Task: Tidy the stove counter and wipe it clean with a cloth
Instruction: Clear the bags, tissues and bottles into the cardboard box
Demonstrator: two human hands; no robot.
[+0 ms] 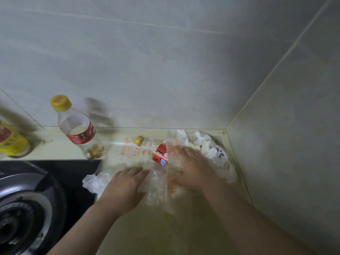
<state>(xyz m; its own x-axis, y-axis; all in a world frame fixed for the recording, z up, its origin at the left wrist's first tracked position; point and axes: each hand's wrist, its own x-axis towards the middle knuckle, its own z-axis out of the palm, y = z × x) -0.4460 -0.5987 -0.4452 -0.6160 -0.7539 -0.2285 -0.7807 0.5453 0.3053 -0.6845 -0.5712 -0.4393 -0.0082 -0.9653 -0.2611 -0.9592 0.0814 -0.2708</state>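
A clear plastic bag point(128, 153) with orange print lies spread over the beige counter point(147, 227). Under it lies a bottle on its side with a yellow cap point(138, 140) and a red label point(160, 155). My left hand point(127, 186) rests flat on the bag's near part, fingers straight. My right hand point(193, 166), blurred, lies palm down on the bag just right of the lying bottle. Crumpled white and clear bags point(209, 148) fill the counter's back right corner.
An upright clear bottle point(77, 126) with a yellow cap and red label stands by the back wall. A yellow-labelled bottle point(11, 142) sits at the left edge. The black gas stove point(27, 208) occupies the lower left. Tiled walls close in behind and on the right.
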